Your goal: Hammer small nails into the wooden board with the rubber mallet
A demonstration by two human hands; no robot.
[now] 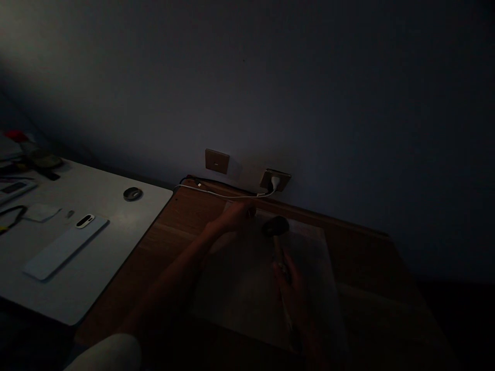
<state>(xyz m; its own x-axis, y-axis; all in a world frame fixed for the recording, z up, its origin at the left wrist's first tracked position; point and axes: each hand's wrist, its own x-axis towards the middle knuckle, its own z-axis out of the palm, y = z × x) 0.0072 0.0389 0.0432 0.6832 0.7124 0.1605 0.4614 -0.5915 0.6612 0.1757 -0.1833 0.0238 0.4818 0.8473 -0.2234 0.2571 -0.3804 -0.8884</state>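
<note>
In dim light, my right hand [293, 286] is wrapped round the handle of a mallet [276, 225] with a dark head. That head is over the far part of a pale flat board [235, 288], which lies on a brown wooden table [170, 232]. My left hand [237, 214] is at the board's far edge, its fingers pinched together. A tiny light sliver shows by those fingertips, too small and dark to name. The mallet head is just to the right of my left hand, apart from it.
Behind the table, a wall carries two socket plates [217, 161], with a white cable [224, 195] plugged into the right one. On the white table [116, 226] at left are a phone [65, 250], a roll of tape [133, 194] and a red-topped bottle [42, 154].
</note>
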